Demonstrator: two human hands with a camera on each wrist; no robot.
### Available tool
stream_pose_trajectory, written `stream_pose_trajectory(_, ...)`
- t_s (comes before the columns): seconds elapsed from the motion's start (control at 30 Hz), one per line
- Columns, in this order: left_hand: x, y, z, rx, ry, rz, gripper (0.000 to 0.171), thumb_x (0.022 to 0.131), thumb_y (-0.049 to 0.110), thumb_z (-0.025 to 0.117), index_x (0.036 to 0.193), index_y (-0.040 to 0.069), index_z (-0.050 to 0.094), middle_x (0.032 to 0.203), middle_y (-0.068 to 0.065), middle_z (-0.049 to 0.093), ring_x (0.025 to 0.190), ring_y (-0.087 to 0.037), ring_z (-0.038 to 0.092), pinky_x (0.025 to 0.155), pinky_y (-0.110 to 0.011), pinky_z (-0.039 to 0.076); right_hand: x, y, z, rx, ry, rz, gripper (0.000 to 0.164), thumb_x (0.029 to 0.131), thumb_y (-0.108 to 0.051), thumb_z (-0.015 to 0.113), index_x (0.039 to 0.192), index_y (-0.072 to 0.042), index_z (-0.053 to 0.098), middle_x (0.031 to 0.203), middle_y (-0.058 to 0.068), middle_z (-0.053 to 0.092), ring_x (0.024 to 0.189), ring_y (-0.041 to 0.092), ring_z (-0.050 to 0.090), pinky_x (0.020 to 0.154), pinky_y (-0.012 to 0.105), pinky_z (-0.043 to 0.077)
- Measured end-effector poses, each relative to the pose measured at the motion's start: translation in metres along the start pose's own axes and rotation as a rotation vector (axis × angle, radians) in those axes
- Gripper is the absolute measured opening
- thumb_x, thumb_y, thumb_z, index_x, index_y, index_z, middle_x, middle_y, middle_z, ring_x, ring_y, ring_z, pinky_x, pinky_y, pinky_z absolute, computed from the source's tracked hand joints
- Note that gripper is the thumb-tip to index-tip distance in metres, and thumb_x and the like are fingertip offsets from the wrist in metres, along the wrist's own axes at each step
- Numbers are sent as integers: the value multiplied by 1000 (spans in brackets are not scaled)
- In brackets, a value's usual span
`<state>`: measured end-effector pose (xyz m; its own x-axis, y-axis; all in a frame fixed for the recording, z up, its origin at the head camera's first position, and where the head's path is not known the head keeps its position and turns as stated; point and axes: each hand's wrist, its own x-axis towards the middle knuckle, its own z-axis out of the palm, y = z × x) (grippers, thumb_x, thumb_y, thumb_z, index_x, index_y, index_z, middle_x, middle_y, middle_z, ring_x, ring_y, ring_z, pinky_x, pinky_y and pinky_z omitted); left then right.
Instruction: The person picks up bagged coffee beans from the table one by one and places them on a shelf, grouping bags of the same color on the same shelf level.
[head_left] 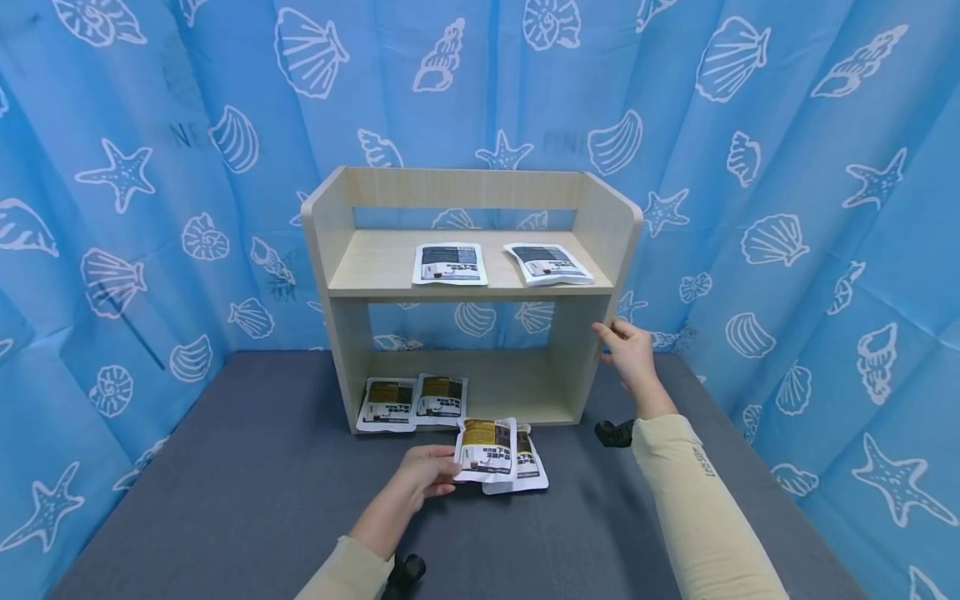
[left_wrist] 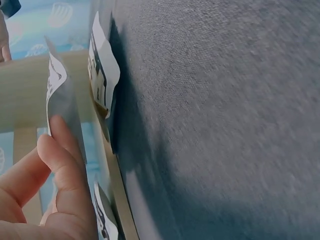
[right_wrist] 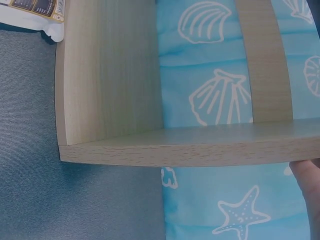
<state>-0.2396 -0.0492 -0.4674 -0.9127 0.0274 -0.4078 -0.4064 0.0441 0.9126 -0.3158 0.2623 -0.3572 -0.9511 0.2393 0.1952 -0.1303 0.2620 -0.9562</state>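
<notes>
In the head view my left hand [head_left: 427, 473] pinches a white pouch [head_left: 486, 450] with a brown and yellow label by its left edge. It is lifted off the table, and in the left wrist view the held pouch [left_wrist: 62, 95] is seen nearly edge-on between thumb and fingers. Partly hidden behind it, another such pouch [head_left: 528, 471] lies on the table before the shelf. My right hand [head_left: 630, 354] holds the front edge of the right side panel of the pale wooden shelf [head_left: 468, 292]; some of its fingers are hidden in the right wrist view.
Two brown-labelled pouches [head_left: 390, 404] lie side by side at the lower shelf's left. On the upper board rest two pouches with dark labels, one in the middle [head_left: 450, 264] and one on the right [head_left: 549, 264]. A shell-patterned blue curtain [head_left: 225, 167] surrounds the grey table [head_left: 247, 467].
</notes>
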Motion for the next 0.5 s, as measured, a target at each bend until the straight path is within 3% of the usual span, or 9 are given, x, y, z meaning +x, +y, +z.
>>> stream_pose_trajectory(0.5, 14, 2, 15, -82, 34, 3, 41, 86, -9, 66, 126, -10, 58, 98, -17, 69, 60, -11, 61, 55, -21, 55, 0, -1, 0, 4, 3, 13, 53, 99, -31, 57, 138, 4, 50, 142, 24, 46, 132, 36, 43, 99, 52, 44)
